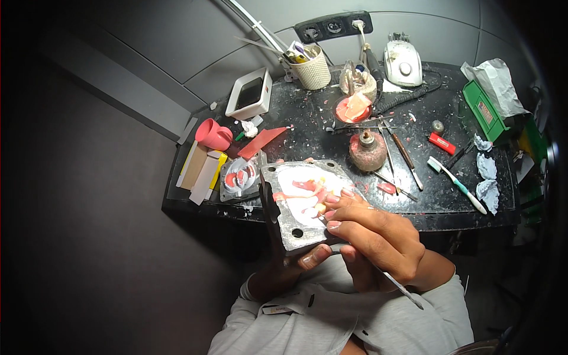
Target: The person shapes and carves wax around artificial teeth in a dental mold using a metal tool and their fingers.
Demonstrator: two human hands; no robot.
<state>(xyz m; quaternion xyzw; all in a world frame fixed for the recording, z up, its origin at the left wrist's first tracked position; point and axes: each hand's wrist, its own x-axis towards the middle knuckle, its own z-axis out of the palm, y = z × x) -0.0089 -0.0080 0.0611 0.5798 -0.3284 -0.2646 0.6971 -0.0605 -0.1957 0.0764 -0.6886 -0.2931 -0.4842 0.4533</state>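
My left hand (299, 264) grips a metal denture flask half (297, 233) from below, its thumb on the near edge. The flask is tilted above the front edge of the bench. White plaster (296, 210) fills it, with pink wax (303, 184) and a few tooth-coloured pieces in the middle, partly washed out by glare. My right hand (384, 239) rests its fingertips on the plaster's right side. A thin metal spatula (405, 290) is held in that hand, its flat end pointing toward my lap; the other end is hidden.
On the dark bench (307, 130) stands a spirit burner (367, 157) behind the flask. Nearby lie a brown-handled tool (402, 148), a toothbrush (458, 186) and a red lighter (442, 143). Another flask half (247, 190), a pink cup (210, 136) and a pink wax sheet (263, 142) are left.
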